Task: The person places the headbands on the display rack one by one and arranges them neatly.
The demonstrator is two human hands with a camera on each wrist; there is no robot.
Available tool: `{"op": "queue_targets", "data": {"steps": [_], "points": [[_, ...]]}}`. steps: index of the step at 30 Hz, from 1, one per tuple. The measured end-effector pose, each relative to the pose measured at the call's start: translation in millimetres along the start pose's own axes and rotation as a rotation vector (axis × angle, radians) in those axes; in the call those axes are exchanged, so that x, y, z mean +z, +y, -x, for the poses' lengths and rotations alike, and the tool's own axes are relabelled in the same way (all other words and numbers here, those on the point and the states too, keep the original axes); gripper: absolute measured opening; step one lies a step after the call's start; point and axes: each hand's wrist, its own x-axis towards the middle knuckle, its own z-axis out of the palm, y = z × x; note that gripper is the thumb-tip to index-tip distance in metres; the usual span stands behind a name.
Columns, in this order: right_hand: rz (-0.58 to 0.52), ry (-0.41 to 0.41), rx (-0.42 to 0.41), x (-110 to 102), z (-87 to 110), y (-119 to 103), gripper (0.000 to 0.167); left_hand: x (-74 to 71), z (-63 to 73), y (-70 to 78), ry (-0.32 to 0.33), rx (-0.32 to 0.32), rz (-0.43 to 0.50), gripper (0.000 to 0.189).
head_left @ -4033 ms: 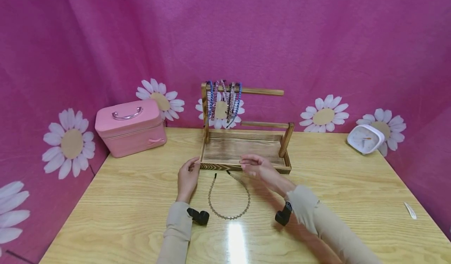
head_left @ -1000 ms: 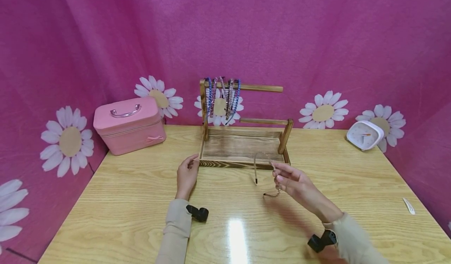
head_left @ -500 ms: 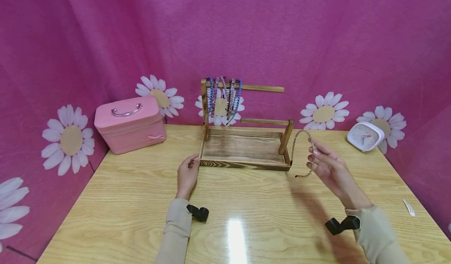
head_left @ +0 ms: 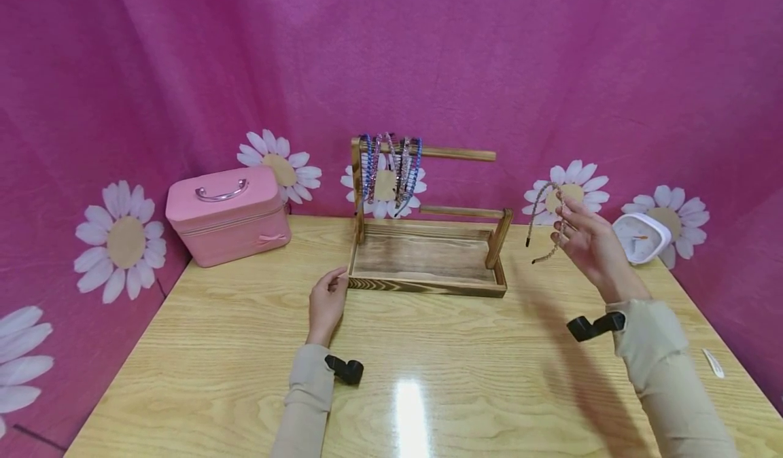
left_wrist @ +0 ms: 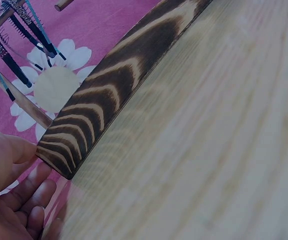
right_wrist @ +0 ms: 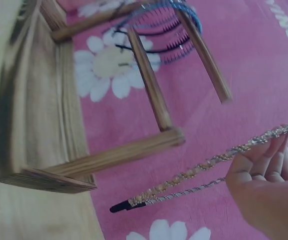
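A thin beaded headband (head_left: 535,206) hangs in the air to the right of a wooden headband stand (head_left: 422,285). My right hand (head_left: 595,246) holds it between thumb and fingers near its right side, and its dark tips point down. In the right wrist view the headband (right_wrist: 199,170) shows clear beads and a black end. My left hand (head_left: 326,306) grips the stand's front left corner; in the left wrist view the thumb (left_wrist: 21,148) touches that striped corner. Several beaded and blue headbands (head_left: 402,172) hang at the left of the stand's upper bar.
At the back left stands a pink case (head_left: 226,217) with a metal handle. A white clock (head_left: 639,239) sits at the back right, partly behind my right hand. A white hair clip (head_left: 712,363) lies near the table's right edge. The stand's lower bar (head_left: 461,211) carries nothing.
The headband lay on the table in front of the stand; my right hand has picked it up and carried it right, then upward. My left hand stays at the stand's corner.
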Motion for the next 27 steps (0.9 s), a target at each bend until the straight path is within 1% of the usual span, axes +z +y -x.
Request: {"op": "queue_targets", "data": {"steps": [6,8,11,16,19,21,22,26,27], "points": [[0.038,0.093,0.01,0,-25.0,-10,0.026,1.6,-0.6,-0.6,0.003,-0.005,0.003,0.027],[0.036,0.108,0.017,1,-32.4,-10,0.025,2.3,-1.0,-1.4,0.007,-0.005,0.0,0.027],[0.02,0.118,0.019,3,-44.1,-9,0.025,2.5,-1.2,-2.2,0.02,0.001,-0.004,0.026],[0.06,0.101,0.01,9,-62.3,-8,0.026,0.9,-1.1,-0.8,0.018,0.002,-0.005,0.026],[0.111,0.104,0.013,15,-71.1,-7,0.03,-0.1,-0.7,0.3,0.008,-0.009,-0.007,0.027],[0.137,0.118,0.016,21,-76.0,-7,0.043,-0.5,-0.3,0.8,0.006,-0.014,-0.008,0.027],[0.147,0.127,0.016,25,-78.2,-7,0.045,-0.6,-0.1,1.0,0.004,-0.016,-0.008,0.028],[0.225,0.15,0.02,37,-86.6,-6,0.065,0.2,0.3,1.6,0.01,-0.011,-0.009,0.027],[0.246,0.151,0.019,40,-88.8,-5,0.066,0.5,0.3,1.8,0.012,-0.011,-0.009,0.027]]}}
